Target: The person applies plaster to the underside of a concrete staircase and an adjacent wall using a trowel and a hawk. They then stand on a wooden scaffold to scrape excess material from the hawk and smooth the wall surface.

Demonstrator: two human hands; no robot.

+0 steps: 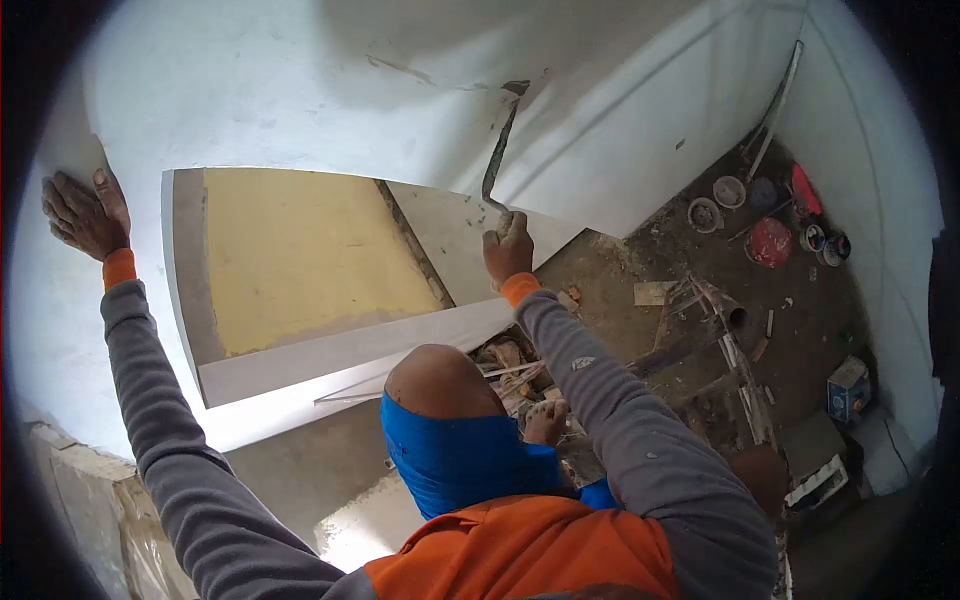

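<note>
My left hand (88, 215) lies against the white wall (250, 110) at the far left, its thumb spread from the other fingers and nothing in it. Near the middle of the view, my right hand (508, 247) is closed around the handle of a thin, dark, long-bladed tool (497, 150). The blade runs upward, seen nearly edge-on, close to the wall surface. A small dark patch shows at its tip. Below and left of the tool is a wall opening (310, 260) with a yellow panel and a white lower ledge.
Buckets (705, 214), a red container (770, 242) and paint cans stand on the dirty floor at right. Wood strips and a pipe (737, 317) lie among rubble lower down. A blue box (848, 390) sits by the right wall. My bent knee (440, 385) is below the opening.
</note>
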